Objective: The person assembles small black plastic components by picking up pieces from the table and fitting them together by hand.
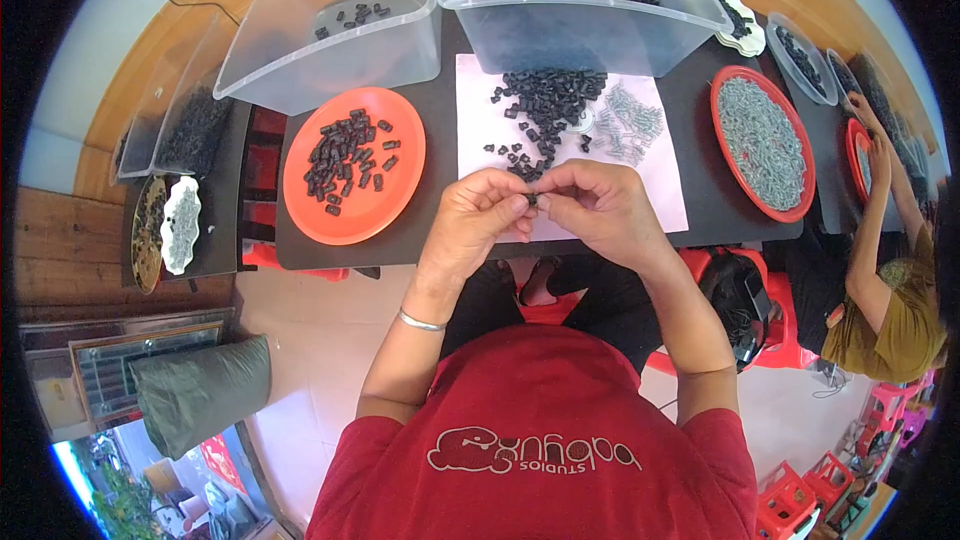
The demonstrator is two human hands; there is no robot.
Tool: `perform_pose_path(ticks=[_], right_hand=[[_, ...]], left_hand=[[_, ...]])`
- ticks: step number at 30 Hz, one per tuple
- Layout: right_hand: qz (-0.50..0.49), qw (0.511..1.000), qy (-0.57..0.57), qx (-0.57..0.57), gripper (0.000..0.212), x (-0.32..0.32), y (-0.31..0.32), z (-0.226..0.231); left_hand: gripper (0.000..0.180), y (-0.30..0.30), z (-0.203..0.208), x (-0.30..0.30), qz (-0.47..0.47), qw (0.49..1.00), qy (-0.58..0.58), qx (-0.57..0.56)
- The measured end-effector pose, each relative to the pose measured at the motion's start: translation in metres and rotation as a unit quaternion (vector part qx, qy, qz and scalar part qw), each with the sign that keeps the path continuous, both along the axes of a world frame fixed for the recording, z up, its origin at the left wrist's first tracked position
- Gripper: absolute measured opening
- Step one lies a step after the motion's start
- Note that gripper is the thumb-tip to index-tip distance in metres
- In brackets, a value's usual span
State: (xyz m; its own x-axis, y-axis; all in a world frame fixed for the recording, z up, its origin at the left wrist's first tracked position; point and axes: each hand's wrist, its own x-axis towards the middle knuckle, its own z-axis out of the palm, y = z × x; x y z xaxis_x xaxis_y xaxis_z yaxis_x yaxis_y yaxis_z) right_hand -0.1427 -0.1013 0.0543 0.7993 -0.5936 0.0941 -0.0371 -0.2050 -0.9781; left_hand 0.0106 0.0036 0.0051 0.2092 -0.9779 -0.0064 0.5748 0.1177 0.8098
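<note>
My left hand [487,208] and my right hand [590,202] meet at the table's front edge, fingertips pinched together. Between them is a small black plastic part [531,199], mostly covered by the fingers. Just beyond lies a heap of loose black plastic parts [555,105] on a pinkish-white sheet [640,195]. Silver screws [630,125] are spread on the sheet to the right of that heap. On the left, an orange-red plate [350,220] carries a pile of black plastic pieces [345,155]. A red-rimmed tray [727,135] full of silver screws [765,145] stands at the right.
Two clear plastic bins stand at the back: one [400,55] with a few black pieces, the other [600,35] filled with them. A white scalloped plate [752,40] sits at the back right. Another person's arms [880,175] reach over a neighbouring table at the right.
</note>
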Motion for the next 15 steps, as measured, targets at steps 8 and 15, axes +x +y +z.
perform_pose_path(ticks=[8, 15], right_hand=[[-0.008, 0.997, 0.023, -0.076, 0.013, -0.0015, -0.0012, 0.0055], [-0.010, 0.997, 0.025, -0.078, 0.008, 0.0002, 0.0019, 0.0072]], left_hand=[[0.010, 0.0005, 0.0039, -0.0048, 0.027, 0.999, -0.035, 0.021], [0.006, 0.0010, 0.0042, -0.0083, 0.057, 0.994, -0.089, 0.037]])
